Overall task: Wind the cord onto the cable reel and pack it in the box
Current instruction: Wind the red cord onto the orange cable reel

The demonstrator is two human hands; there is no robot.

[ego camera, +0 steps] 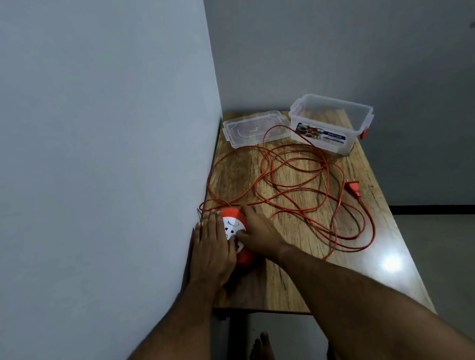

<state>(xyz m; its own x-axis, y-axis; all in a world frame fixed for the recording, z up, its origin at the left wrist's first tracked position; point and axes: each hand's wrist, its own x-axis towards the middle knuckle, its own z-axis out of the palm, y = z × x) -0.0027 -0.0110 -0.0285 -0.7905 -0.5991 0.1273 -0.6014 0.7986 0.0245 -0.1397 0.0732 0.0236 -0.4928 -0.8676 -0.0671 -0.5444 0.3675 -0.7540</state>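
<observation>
An orange cable reel (235, 225) with a white socket face lies at the table's near left corner, by the wall. My left hand (213, 243) lies flat on its left side, fingers straight. My right hand (256, 231) curls over its right side, thumb on the white face. The orange cord (299, 177) sprawls in loose loops across the table, ending in an orange plug (354, 187) near the right edge. A clear plastic box (332, 122) stands open at the far end. Its clear lid (253, 129) lies flat to the left of it.
The wooden table (300, 277) stands in a room corner, with walls on the left and behind. Its right edge and near edge drop to the floor. My bare foot (262, 354) shows below the near edge.
</observation>
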